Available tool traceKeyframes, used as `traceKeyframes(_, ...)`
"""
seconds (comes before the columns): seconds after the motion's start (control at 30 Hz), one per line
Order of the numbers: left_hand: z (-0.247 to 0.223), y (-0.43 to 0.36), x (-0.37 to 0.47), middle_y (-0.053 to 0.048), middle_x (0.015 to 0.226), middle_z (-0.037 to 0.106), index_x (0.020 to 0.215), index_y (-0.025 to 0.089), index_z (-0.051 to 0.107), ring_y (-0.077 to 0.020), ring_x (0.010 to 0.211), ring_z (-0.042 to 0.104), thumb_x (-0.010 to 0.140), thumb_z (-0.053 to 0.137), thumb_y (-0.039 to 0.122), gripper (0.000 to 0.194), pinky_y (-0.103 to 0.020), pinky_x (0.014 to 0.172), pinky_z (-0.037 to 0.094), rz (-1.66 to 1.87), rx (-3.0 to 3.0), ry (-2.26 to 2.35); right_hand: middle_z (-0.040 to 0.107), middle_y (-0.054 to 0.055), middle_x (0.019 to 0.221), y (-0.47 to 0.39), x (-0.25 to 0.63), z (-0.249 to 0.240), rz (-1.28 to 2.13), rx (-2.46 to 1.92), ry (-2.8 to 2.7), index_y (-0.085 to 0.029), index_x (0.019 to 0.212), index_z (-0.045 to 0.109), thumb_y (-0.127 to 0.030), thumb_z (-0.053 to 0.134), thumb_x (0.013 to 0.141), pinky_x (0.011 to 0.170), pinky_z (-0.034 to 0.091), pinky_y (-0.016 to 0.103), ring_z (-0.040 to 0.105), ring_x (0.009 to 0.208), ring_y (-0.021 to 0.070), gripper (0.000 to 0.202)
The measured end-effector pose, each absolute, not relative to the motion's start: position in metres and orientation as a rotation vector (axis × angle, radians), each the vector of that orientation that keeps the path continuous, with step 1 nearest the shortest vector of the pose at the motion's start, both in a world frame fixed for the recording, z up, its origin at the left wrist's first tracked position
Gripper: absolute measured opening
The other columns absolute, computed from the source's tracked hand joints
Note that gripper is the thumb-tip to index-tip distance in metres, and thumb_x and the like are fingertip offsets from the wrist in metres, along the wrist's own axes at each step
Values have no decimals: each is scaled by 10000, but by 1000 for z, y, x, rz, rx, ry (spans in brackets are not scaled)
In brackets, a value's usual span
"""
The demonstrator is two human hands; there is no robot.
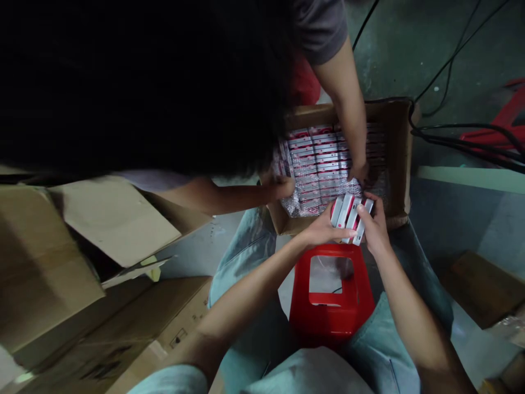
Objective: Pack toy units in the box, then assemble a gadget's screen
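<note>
Between my two hands is a short row of small white-and-red boxes (350,216), standing side by side and slightly fanned. My left hand (326,227) grips them from the left, its thumb laid across their near ends. On the other side my right hand (374,221) closes on the row, thumb on top. They are just above the near edge of a cardboard carton (400,164). Inside the carton lie rows of similar packs (326,156), with bubble wrap (309,191) over part of them.
A co-worker's hands (283,189) reach into the carton; their dark head hides the upper left. A red stool (328,323) stands between my knees. Cardboard boxes (36,257) crowd the left. Black cables (455,137) hang at the right, near a red object (504,117).
</note>
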State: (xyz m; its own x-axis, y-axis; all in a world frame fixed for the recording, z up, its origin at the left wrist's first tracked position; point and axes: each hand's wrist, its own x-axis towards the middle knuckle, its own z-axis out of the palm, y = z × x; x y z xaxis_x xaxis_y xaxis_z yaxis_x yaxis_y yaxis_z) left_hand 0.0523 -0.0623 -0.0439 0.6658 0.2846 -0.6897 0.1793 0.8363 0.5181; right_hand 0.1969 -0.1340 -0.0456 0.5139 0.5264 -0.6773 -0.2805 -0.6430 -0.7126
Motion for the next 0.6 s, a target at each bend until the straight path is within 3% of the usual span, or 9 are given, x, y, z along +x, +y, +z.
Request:
traceKeyframes(0.17, -54, -69, 48, -109, 1185, 634, 1383, 173, 393, -262, 1047, 627, 598, 939, 402, 984, -427, 907, 532, 30, 670, 894, 726, -7, 938, -131, 189, -43, 1285, -1925, -79, -273, 1114, 556, -527, 926, 507, 818, 562, 390, 692, 864, 237, 754)
traceKeyframes(0.37, -56, -67, 45, -165, 1396, 575, 1422, 172, 389, -346, 1277, 569, 637, 923, 444, 989, -496, 1083, 461, 40, 825, 884, 743, -28, 892, -128, 193, -36, 1362, -1860, -34, -274, 1083, 629, -413, 965, 457, 799, 557, 355, 681, 821, 208, 724)
traceKeyframes(0.6, -55, -65, 43, -183, 1409, 562, 1469, 164, 351, -355, 1275, 575, 614, 921, 542, 1095, -505, 1101, 452, -52, 940, 867, 739, -27, 844, -128, 197, -36, 1355, -1864, -42, -260, 1000, 677, -384, 978, 427, 730, 552, 328, 663, 768, 195, 659)
